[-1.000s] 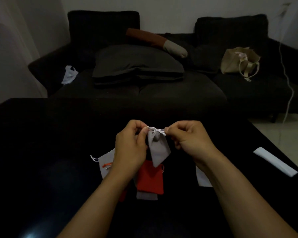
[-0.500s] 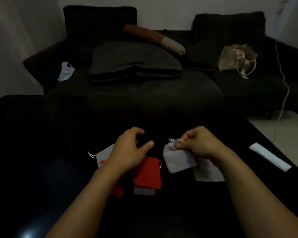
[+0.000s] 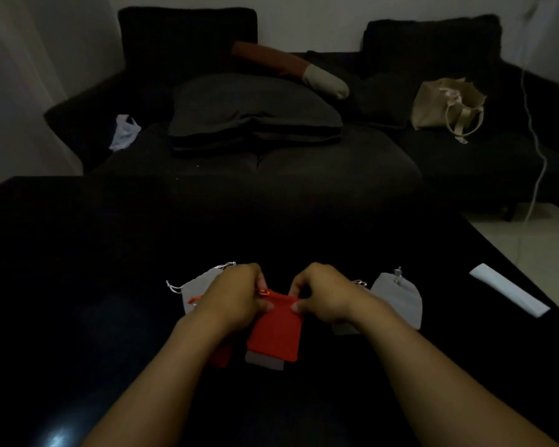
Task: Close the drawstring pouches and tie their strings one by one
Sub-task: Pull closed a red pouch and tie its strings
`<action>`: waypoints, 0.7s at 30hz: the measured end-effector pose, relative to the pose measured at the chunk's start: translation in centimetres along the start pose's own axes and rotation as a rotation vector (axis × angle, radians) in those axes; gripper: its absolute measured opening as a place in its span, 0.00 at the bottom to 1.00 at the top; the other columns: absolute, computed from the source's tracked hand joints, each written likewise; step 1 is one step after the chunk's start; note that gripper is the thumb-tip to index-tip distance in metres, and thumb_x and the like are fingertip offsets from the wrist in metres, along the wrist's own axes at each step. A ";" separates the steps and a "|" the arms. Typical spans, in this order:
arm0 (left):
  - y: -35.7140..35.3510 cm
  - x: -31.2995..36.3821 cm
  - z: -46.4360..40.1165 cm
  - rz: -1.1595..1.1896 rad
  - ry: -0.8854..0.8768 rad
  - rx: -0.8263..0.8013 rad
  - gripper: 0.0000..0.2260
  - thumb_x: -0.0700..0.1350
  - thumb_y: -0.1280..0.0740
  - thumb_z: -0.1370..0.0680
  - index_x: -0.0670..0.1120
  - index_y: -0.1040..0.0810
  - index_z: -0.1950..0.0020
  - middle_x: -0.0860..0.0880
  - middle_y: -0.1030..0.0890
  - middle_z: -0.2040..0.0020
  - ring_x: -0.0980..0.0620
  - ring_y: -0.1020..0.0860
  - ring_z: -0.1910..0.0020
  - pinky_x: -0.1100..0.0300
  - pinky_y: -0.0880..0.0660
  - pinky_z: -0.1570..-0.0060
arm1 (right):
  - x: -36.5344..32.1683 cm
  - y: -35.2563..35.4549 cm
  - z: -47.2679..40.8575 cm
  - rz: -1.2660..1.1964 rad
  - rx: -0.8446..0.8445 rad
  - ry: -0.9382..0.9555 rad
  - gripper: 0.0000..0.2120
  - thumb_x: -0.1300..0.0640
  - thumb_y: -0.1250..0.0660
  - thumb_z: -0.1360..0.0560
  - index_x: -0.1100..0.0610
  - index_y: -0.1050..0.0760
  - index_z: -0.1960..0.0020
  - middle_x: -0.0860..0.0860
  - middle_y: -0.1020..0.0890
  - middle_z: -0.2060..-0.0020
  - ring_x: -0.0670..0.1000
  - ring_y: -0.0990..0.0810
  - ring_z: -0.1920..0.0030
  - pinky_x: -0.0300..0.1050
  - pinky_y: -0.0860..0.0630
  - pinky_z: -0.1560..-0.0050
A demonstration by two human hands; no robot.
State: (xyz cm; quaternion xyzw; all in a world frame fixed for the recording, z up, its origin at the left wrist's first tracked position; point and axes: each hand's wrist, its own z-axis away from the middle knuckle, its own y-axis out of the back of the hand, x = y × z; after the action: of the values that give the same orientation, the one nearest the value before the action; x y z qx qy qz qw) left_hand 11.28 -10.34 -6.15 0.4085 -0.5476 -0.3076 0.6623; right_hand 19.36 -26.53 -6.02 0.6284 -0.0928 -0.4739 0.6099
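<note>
A red drawstring pouch (image 3: 276, 330) lies on the black table (image 3: 78, 269), on top of a grey pouch whose lower edge (image 3: 263, 362) shows. My left hand (image 3: 236, 298) pinches its top left corner by the orange string. My right hand (image 3: 323, 295) pinches its top right corner. A grey pouch (image 3: 397, 298) with its neck drawn shut lies to the right of my right hand. Another grey pouch (image 3: 196, 287) with white strings lies behind my left hand. Part of a second red pouch (image 3: 221, 358) shows under my left wrist.
A white flat strip (image 3: 509, 293) lies near the table's right edge. Behind the table stands a dark sofa (image 3: 304, 162) with a grey cushion (image 3: 252, 111), a beige tote bag (image 3: 446, 104) and a white plastic bag (image 3: 125, 132). A white cable (image 3: 538, 150) hangs at the right.
My right hand has laid the tied grey pouch down at the right and let go. Both hands have moved onto the red pouch and pinch its top corners.
</note>
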 end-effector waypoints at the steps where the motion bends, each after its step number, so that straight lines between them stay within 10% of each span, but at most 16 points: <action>1: 0.2 0.0 0.1 0.049 -0.013 0.037 0.10 0.44 0.23 0.29 0.49 0.23 0.56 0.53 0.19 0.58 0.54 0.20 0.58 0.59 0.23 0.55 | 0.2 0.3 -0.1 -0.021 0.028 0.002 0.04 0.59 0.26 0.28 0.53 0.17 0.53 0.47 0.18 0.58 0.45 0.20 0.55 0.37 0.29 0.54; 10: 2.7 -0.7 0.1 0.294 -0.069 0.177 0.05 0.46 0.24 0.27 0.52 0.15 0.64 0.54 0.16 0.68 0.65 0.20 0.68 0.71 0.27 0.66 | 0.5 2.6 1.0 -0.605 0.162 0.100 0.06 0.63 0.31 0.23 0.62 0.17 0.48 0.58 0.14 0.54 0.49 0.16 0.55 0.37 0.20 0.54; 17: 3.8 -1.3 0.3 0.423 -0.035 0.230 0.11 0.46 0.31 0.22 0.47 0.17 0.64 0.56 0.21 0.73 0.63 0.24 0.74 0.67 0.29 0.71 | 1.0 3.7 1.3 -0.533 0.179 0.026 0.08 0.61 0.33 0.22 0.63 0.16 0.50 0.54 0.17 0.63 0.46 0.21 0.62 0.31 0.26 0.61; 21: 3.9 -1.1 0.2 0.566 -0.049 0.158 0.10 0.44 0.33 0.20 0.44 0.16 0.59 0.39 0.17 0.62 0.51 0.20 0.66 0.53 0.21 0.62 | 0.4 3.6 1.6 -0.529 0.148 0.063 0.14 0.61 0.31 0.23 0.58 0.21 0.38 0.54 0.18 0.53 0.45 0.20 0.57 0.26 0.27 0.63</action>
State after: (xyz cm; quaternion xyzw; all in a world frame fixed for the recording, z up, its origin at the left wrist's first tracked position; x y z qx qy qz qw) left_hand 10.66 -7.56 -3.25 0.2824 -0.6779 -0.0767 0.6744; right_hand 20.06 -28.75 -2.80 0.6879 0.0591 -0.5889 0.4202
